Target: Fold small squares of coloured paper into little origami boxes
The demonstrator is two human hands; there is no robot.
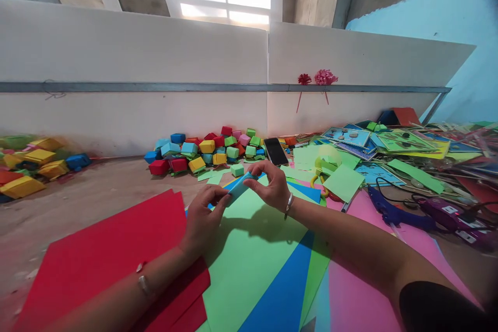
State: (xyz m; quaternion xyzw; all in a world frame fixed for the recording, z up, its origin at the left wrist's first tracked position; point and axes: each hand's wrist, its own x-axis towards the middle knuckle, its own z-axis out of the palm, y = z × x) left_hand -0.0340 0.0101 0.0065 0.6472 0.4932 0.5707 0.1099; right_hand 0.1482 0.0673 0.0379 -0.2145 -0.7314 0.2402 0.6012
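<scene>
Both hands hold a folded strip of light blue paper (238, 190) above the coloured sheets. My left hand (206, 213) pinches its lower left end between thumb and fingers. At the upper right end, my right hand (271, 185) grips it with thumb and bent fingers. The strip slants up to the right. Under the hands lies a light green paper sheet (249, 259), with a blue sheet (278, 293) showing below it. Red paper sheets (112, 249) lie to the left, partly beneath my left forearm. Pink sheets (360, 285) lie under my right forearm.
Small paper cubes (207, 146) in several colours are piled by the white board (116, 57). A black phone (275, 151) leans there. To the right are yellow-handled scissors (318, 175), a blue glue gun (397, 211) with cables and stacked paper pieces. Yellow paper boxes (39, 156) sit far left.
</scene>
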